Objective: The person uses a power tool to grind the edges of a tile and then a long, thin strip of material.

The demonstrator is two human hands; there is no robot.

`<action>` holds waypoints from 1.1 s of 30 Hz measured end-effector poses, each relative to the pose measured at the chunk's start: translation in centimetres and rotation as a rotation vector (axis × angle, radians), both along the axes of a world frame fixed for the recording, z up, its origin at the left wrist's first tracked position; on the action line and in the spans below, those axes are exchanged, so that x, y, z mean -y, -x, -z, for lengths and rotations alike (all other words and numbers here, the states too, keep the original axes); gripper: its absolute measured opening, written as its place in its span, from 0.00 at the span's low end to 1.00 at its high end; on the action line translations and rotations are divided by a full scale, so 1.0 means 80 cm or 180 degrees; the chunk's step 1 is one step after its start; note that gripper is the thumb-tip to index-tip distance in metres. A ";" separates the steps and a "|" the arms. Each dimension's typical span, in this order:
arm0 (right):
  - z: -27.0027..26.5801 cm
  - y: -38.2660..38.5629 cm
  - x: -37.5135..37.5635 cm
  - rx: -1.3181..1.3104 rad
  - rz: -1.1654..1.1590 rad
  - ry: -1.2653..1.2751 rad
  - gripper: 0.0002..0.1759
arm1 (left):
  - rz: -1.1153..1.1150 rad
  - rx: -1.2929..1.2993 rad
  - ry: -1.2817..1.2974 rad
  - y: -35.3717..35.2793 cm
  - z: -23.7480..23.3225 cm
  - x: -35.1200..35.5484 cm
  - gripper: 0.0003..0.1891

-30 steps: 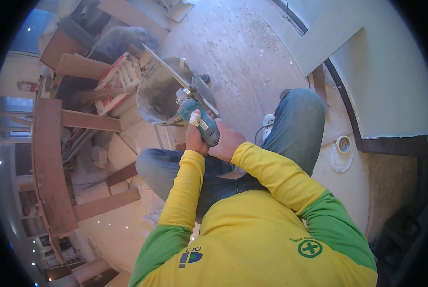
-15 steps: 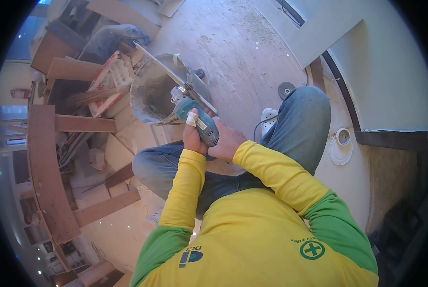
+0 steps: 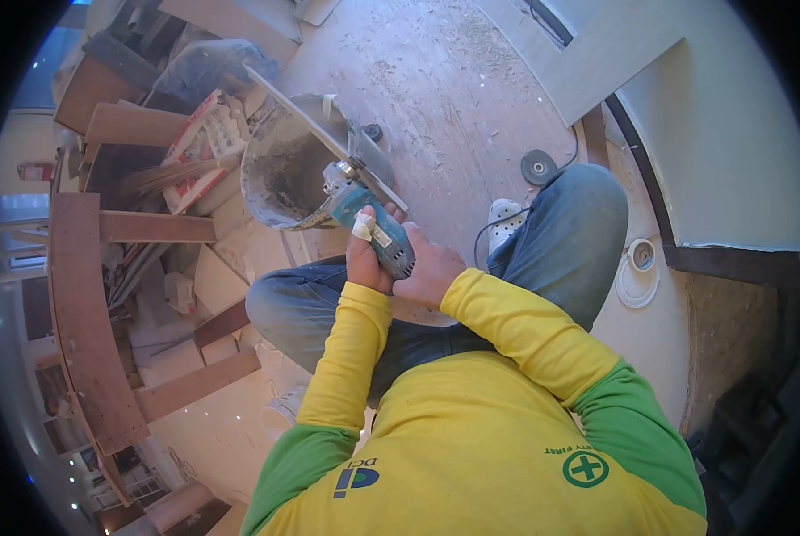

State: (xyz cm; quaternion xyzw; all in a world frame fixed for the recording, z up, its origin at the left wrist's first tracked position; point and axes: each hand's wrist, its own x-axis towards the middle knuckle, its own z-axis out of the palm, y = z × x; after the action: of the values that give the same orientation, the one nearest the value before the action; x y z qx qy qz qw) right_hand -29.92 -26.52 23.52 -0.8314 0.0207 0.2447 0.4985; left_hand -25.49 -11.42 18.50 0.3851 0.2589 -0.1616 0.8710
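Note:
A teal angle grinder (image 3: pixel 388 239) lies between my two hands, its head pointing away from me. My left hand (image 3: pixel 364 265) is closed round the left side of its body, with a whitish wrap on the thumb. Fingertips show beyond the tool, close to the near end of a long thin strip (image 3: pixel 301 116). My right hand (image 3: pixel 431 270) grips the rear of the grinder. The strip slants over a dusty bucket (image 3: pixel 259 204) and crosses the grinder's head; whether the disc touches it cannot be made out.
Boards, a torn red-and-white box (image 3: pixel 205 147) and a plastic bag (image 3: pixel 208 76) are piled at the left. A loose disc (image 3: pixel 538 167) lies beside my right knee, near a cable. A white ring-shaped roll (image 3: pixel 636 284) sits at the right. Debris covers the floor (image 3: pixel 444 98).
The grinder and both hands have shifted slightly right and toward me. My right knee has moved a little to the right. The grip looks the same.

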 end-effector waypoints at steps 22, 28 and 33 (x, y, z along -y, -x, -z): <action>0.024 -0.012 0.030 0.1264 0.1508 -0.1055 0.51 | 0.0007 0.0013 -0.3066 -0.256 0.091 -0.079 0.32; 0.044 0.002 0.053 0.1139 0.1664 -0.1173 0.52 | -0.0496 0.0296 -0.2413 -0.313 0.122 -0.097 0.27; 0.052 0.007 0.062 0.0914 0.1718 -0.1095 0.51 | -0.0643 0.0104 -0.2488 -0.370 0.097 -0.114 0.29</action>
State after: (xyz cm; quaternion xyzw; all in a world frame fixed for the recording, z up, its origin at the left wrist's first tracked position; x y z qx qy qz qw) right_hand -30.50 -31.46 19.32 -0.7257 0.1279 -0.0154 0.6758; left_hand 4.09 -2.30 10.76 0.6625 0.3235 0.0416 0.6744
